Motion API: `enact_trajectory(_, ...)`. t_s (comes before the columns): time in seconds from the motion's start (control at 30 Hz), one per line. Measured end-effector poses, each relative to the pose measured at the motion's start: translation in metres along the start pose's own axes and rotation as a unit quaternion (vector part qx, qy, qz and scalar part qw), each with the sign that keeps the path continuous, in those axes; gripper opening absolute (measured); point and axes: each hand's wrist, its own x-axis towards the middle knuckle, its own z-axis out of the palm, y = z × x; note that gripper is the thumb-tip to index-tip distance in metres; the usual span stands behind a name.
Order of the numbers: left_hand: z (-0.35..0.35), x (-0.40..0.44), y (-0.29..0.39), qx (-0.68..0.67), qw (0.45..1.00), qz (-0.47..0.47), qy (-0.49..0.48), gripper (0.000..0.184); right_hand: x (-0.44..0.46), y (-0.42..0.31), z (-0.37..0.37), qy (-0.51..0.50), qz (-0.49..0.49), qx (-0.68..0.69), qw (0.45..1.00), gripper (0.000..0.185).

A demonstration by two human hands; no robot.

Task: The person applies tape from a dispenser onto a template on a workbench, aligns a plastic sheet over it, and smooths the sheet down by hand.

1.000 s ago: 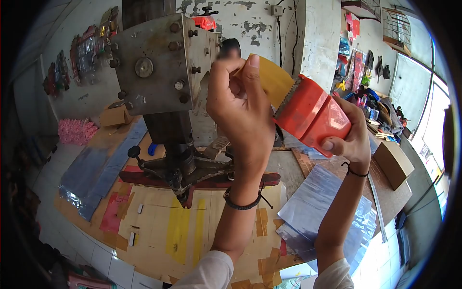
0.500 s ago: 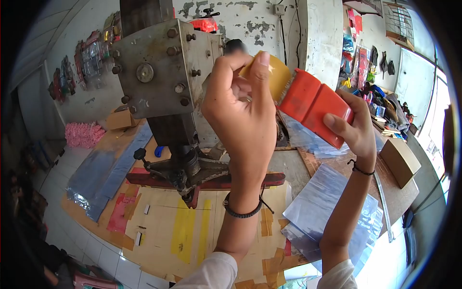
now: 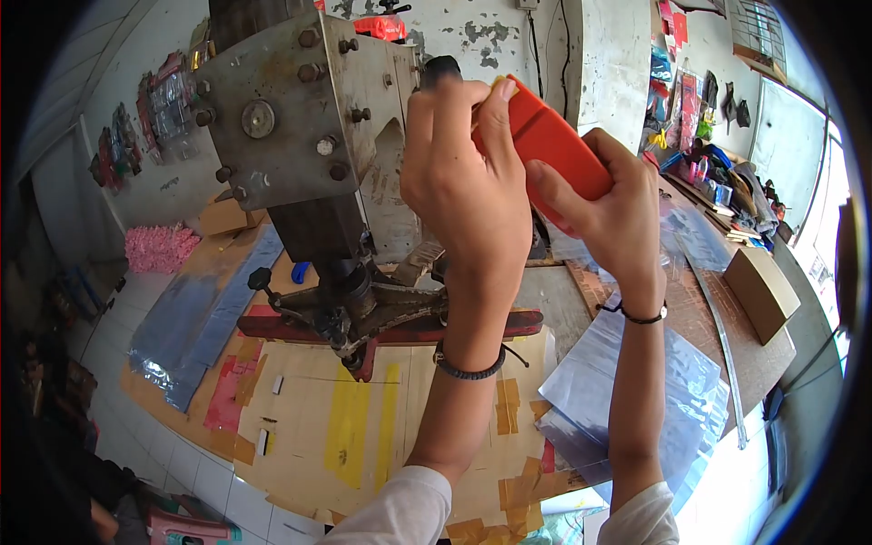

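Note:
My right hand (image 3: 622, 204) grips a red tape dispenser (image 3: 559, 150), fingers behind it and thumb across its near side. The dispenser is raised in front of the machine and tilted, its upper left end close to my left hand (image 3: 468, 177). My left hand pinches with thumb and bent fingers at that end. Only a sliver of amber tape (image 3: 500, 82) shows by the thumb tip; the rest of it and the serrated edge are hidden. Behind and left of my hands stands a metal press (image 3: 282, 118), its red bar (image 3: 490, 324) low over the board.
The board (image 3: 304, 391) bears yellow and brown tape strips. Clear plastic sheets (image 3: 636, 391) lie to the right, with more bluish sheets (image 3: 182, 336) to the left. A cardboard box (image 3: 761, 292) and a metal ruler (image 3: 722, 354) are at the right. Pink material (image 3: 162, 250) sits far left.
The dispenser has moved up and left, right against my left hand, and turned steeper. The amber tape stretched between my hands before is now mostly out of sight. The view has shifted slightly.

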Motion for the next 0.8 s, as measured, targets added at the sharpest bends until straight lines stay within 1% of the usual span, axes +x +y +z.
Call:
enact_trajectory(0.07,0.007,-0.002,-0.007,-0.015,0.999,0.019,0.042,0.014,-0.002,0.002,0.008,0.043,-0.047,-0.04,0.997,0.044)
enact_trajectory(0.17,0.012,-0.007,-0.011,-0.012,0.997,0.058,0.051,0.007,-0.003,0.0,0.008,0.068,-0.065,-0.067,0.993,0.046)
enact_trajectory(0.27,0.015,-0.011,-0.006,-0.047,0.994,0.083,0.051,0.006,-0.001,0.001,0.006,0.105,-0.059,-0.074,0.99,0.047)
enact_trajectory(0.37,0.017,-0.014,-0.004,-0.05,0.995,0.075,0.053,0.006,-0.003,0.0,0.005,0.114,-0.048,-0.114,0.986,0.049)
enact_trajectory(0.47,0.022,-0.017,-0.011,-0.081,0.993,0.066,0.062,0.01,-0.005,0.002,0.013,0.132,-0.031,-0.12,0.984,0.049)
enact_trajectory(0.5,0.028,-0.022,-0.004,-0.196,0.972,0.033,0.124,0.01,-0.004,-0.002,0.014,0.108,0.027,-0.183,0.977,0.046)
enact_trajectory(0.6,0.022,-0.031,0.05,-0.21,0.977,0.036,0.029,0.01,0.007,0.083,0.019,0.13,0.043,-0.064,0.989,0.047)
enact_trajectory(0.67,0.018,-0.027,0.072,-0.209,0.977,0.041,-0.014,0.014,0.021,0.084,-0.009,0.096,0.137,-0.117,0.979,0.054)
enact_trajectory(0.7,0.037,-0.027,0.049,-0.291,0.957,0.018,0.016,0.013,0.022,0.083,-0.026,0.131,0.151,-0.089,0.976,0.057)
enact_trajectory(0.73,0.032,-0.023,0.048,-0.366,0.921,-0.129,-0.031,0.023,0.021,0.083,-0.044,0.17,0.167,-0.066,0.969,0.061)
enact_trajectory(0.77,0.027,-0.02,0.044,-0.386,0.904,-0.175,-0.062,0.022,0.02,0.088,-0.057,0.21,0.169,-0.048,0.962,0.066)
enact_trajectory(0.8,0.023,-0.017,0.04,-0.4,0.885,-0.219,-0.093,0.021,0.021,0.107,-0.072,0.212,0.181,-0.099,0.955,0.07)
